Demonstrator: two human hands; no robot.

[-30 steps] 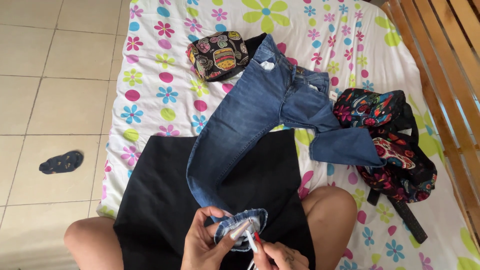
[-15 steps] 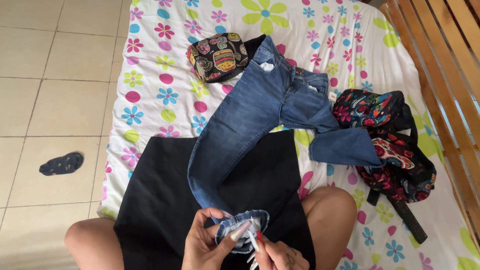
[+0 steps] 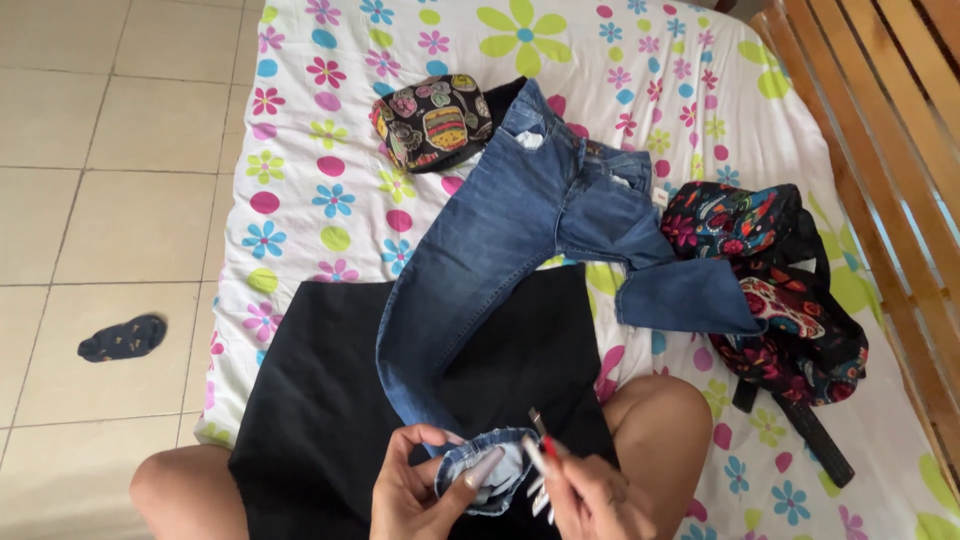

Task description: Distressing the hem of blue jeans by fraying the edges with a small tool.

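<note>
A pair of blue jeans (image 3: 520,230) lies spread across the flowered bedsheet (image 3: 330,200) and over a black cloth (image 3: 330,400) on my lap. My left hand (image 3: 415,495) grips the turned-up hem of one jeans leg (image 3: 490,470). My right hand (image 3: 590,495) sits just right of the hem and holds a small tool with a red handle and a metal tip (image 3: 540,435), pointed up beside the cuff. My bare knees show at both sides of the black cloth.
A black patterned pouch (image 3: 435,120) lies near the jeans' waist. A dark flowered backpack (image 3: 790,300) with a strap rests on the right. A wooden slatted frame (image 3: 880,150) runs along the right edge. A dark sock (image 3: 122,337) lies on the tiled floor.
My right hand has lifted the small tool slightly so its tip now stands clear above the hem. The left hand keeps its hold on the cuff.
</note>
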